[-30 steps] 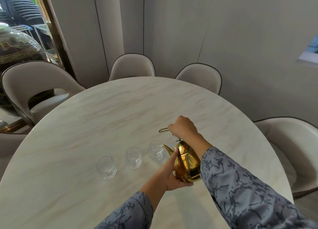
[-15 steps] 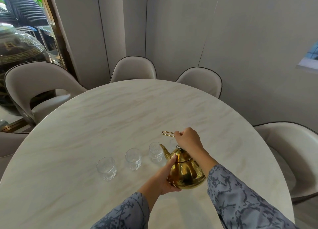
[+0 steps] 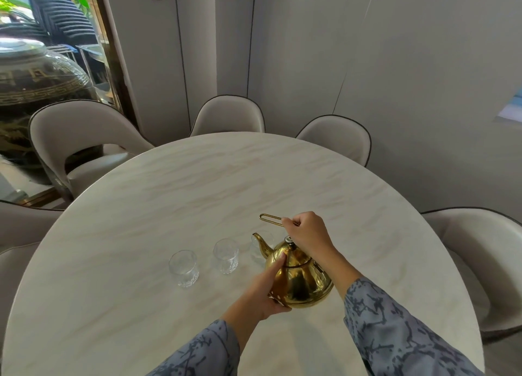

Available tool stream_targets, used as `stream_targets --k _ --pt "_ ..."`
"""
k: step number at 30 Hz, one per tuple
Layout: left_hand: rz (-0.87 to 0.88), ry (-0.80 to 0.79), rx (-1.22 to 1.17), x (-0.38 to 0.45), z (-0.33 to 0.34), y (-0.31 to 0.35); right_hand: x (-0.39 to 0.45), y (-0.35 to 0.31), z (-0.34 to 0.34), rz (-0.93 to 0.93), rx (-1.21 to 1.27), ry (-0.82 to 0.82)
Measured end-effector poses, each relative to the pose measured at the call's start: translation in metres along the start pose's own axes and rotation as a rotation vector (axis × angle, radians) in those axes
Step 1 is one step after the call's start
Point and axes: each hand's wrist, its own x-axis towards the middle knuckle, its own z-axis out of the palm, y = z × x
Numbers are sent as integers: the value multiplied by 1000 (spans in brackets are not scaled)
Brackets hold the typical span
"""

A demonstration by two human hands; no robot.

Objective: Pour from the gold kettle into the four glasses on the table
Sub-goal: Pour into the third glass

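Two hands hold the gold kettle (image 3: 302, 279): right hand (image 3: 306, 231) fisted on its handle, left hand (image 3: 265, 293) cupping its side; spout at eleven o'clock over a glass (image 3: 258, 248); tipping seems next.

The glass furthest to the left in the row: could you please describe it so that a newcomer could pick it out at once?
On the round marble table, clear glasses stand in a row left of the gold kettle. The leftmost glass ends that row, farthest from the kettle's spout and nearest the table's left edge.
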Motion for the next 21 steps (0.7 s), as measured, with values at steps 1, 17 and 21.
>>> stream_targets --k 1,17,21 --pt "-20 -4 -16 -7 -3 1 0 -5 3 -10 -4 -14" --pt "-103 -32 -180 -26 -31 3 18 -57 39 19 -199 -172" --pt "-138 -50 -226 -20 -31 3 23 -64 41 16 -250 -202"
